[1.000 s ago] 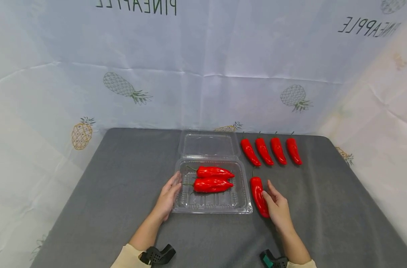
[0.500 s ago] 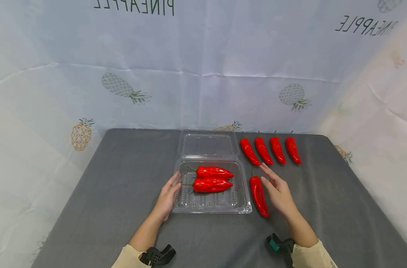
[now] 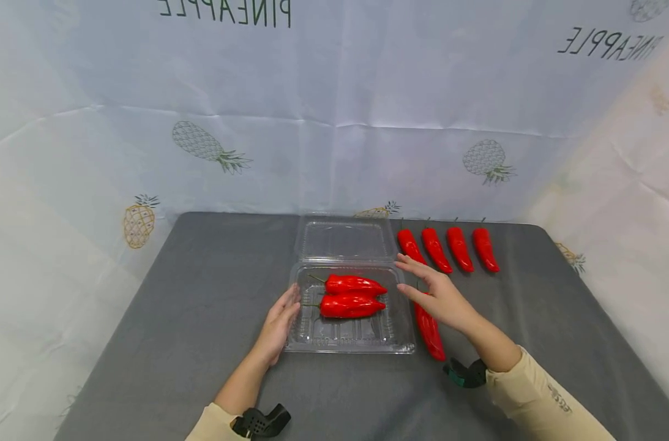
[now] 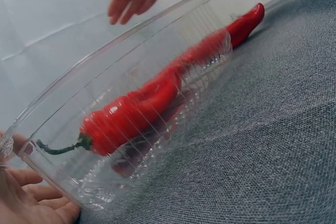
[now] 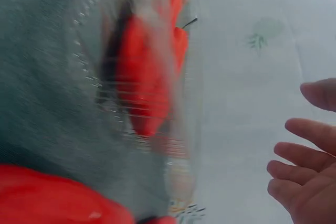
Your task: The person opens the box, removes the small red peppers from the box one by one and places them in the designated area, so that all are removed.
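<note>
A clear plastic clamshell box [image 3: 345, 340] sits on the table, its lid [image 3: 345, 239] folded back flat. Two red chili peppers, a far one [image 3: 353, 284] and a near one [image 3: 349, 307], lie side by side in its base, stems to the left. My left hand [image 3: 276, 324] rests against the box's left wall with its fingers extended, also seen in the left wrist view [image 4: 31, 203]. Over the box's right edge hovers my right hand [image 3: 440, 301], fingers straight and spread, holding nothing. It partly covers a single red chili pepper [image 3: 431, 335] lying right of the box.
Several more red chili peppers [image 3: 458, 249] form a row at the back right of the grey-covered table [image 3: 213, 275]. A pale pineapple-print curtain [image 3: 334, 165] hangs behind. Each wrist wears a black camera band [image 3: 261, 421].
My right hand has let go of the single pepper right of the box, then moved up and left over the box's right edge. The left hand stays against the box.
</note>
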`<state>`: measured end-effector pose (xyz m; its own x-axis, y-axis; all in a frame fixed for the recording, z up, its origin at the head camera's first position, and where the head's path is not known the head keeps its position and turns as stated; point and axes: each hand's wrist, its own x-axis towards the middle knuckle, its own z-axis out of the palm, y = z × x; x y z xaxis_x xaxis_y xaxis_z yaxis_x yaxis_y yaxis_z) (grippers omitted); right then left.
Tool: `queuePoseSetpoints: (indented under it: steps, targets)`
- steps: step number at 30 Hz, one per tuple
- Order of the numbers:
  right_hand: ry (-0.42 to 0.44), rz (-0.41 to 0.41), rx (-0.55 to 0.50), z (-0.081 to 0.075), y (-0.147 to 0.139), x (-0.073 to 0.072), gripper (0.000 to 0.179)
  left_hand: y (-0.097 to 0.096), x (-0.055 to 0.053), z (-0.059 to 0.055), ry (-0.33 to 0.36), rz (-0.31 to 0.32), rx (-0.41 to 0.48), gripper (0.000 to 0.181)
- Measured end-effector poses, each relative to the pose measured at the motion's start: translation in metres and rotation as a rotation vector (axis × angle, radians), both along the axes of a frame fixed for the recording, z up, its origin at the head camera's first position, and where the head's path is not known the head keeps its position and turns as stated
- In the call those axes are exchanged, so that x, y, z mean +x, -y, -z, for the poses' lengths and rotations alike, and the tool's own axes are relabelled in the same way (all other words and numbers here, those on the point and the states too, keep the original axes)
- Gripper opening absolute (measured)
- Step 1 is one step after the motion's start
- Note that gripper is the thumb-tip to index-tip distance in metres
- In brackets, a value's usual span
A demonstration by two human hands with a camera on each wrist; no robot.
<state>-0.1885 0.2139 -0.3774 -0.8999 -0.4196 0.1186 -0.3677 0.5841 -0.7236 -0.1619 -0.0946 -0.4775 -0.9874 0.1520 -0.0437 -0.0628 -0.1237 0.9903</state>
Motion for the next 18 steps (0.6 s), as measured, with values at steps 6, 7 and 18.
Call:
queuePoseSetpoints:
  steps: [6,7,18]
  targets:
    - [-0.026,-0.089,0.086,-0.016,0.015,-0.01,0.053,0.001,0.0,0.0,0.001,-0.001,-0.011,0.051]
    - [-0.022,-0.107,0.1,-0.018,0.018,-0.012,0.053,0.001,0.0,0.0,-0.001,-0.001,-0.011,0.051]
    - [-0.046,-0.294,0.272,-0.022,0.052,-0.022,0.056,0.0,0.0,-0.001,-0.014,0.005,-0.011,0.052]
